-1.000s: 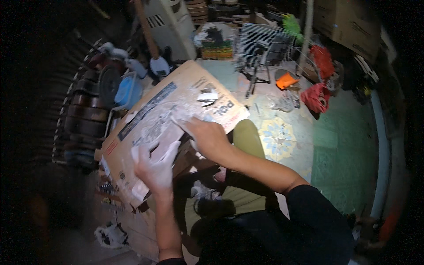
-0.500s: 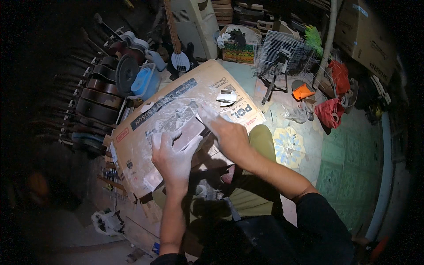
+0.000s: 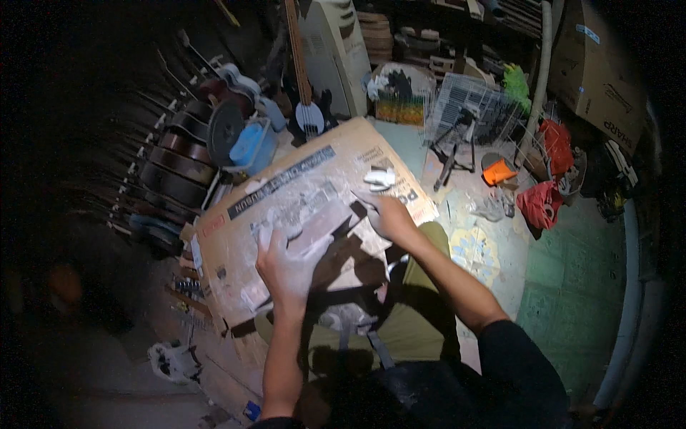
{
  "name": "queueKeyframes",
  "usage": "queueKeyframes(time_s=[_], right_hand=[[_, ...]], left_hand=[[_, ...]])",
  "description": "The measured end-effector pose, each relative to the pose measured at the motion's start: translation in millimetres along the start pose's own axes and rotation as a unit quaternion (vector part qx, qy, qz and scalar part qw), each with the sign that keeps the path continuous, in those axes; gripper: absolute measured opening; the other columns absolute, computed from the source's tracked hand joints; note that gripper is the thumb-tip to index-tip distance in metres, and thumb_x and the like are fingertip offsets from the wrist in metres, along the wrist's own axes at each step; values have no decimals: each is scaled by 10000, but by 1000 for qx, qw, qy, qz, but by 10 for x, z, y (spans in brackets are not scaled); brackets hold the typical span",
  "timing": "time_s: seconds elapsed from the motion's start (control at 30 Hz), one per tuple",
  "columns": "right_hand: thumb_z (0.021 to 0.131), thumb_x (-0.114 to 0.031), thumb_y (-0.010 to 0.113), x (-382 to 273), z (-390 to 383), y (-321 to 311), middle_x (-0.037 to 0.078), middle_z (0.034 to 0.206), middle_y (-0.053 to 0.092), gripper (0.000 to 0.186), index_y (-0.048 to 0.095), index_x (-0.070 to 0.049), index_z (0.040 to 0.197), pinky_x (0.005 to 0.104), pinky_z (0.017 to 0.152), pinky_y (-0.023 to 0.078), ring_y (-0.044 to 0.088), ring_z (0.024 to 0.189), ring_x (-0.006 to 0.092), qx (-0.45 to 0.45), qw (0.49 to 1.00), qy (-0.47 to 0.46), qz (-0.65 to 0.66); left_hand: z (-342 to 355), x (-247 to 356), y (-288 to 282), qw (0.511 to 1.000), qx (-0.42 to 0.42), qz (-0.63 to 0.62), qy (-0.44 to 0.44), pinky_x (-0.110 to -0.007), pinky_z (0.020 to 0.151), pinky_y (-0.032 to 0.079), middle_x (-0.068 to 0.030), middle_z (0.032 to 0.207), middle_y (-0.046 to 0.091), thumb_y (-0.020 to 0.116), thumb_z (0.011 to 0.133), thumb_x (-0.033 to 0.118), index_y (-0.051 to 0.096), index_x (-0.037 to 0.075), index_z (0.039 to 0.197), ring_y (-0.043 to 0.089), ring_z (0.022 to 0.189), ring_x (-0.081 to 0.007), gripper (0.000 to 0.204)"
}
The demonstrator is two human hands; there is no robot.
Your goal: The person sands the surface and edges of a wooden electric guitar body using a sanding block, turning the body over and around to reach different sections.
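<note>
My left hand [image 3: 282,264], coated in pale dust, grips a flat, brownish rectangular block [image 3: 321,227] over the cardboard. The block slants up toward the right. At its far right end my right hand [image 3: 389,216] has its fingers closed around a small dark piece [image 3: 358,209], its kind unclear. Below the hands lies a flattened cardboard sheet [image 3: 236,254], smeared with whitish powder around the block. A curled white piece [image 3: 380,177] rests on the sheet just beyond my right hand.
Several guitars stand in a rack [image 3: 168,171] at the left, beside a blue plastic tub [image 3: 250,146]. Beyond the cardboard are a wire cage [image 3: 475,104] and a black tripod [image 3: 450,161]. An orange container [image 3: 498,170] and a red bag [image 3: 539,204] lie at the right.
My right hand has drawn back slightly to the right, to the block's end, and is less blurred. The left hand still holds the block. The whole view has shifted a little.
</note>
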State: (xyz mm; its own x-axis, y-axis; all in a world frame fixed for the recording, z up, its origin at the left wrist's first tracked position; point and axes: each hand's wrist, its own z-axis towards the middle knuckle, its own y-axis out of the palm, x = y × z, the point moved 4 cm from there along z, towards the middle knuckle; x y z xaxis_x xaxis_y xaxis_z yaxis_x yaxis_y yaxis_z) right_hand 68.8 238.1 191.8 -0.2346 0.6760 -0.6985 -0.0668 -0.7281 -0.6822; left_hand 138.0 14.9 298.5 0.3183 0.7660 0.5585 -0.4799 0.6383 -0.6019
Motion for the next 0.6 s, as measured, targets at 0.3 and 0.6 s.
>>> queueKeyframes(time_s=[0.3,0.6], right_hand=[[829,-11,501,-645,-279,485,172,1355,608,660,478,-152,1473,319,890,519,683,1035,294,6,936,32,351],[812,-20,540,297,38,361,235,1171,659,490,629,-85,1289,459,945,507,637,1067,407,62,996,8,59]], left_hand=[[8,-121,-185,999,28,12,-25,-435,728,509,-155,887,617,940,590,206,655,1,852,627,830,-365,438],[-117,-309,-287,998,62,8,24,-411,720,504,-147,850,629,959,565,181,653,1,830,611,779,-330,443]])
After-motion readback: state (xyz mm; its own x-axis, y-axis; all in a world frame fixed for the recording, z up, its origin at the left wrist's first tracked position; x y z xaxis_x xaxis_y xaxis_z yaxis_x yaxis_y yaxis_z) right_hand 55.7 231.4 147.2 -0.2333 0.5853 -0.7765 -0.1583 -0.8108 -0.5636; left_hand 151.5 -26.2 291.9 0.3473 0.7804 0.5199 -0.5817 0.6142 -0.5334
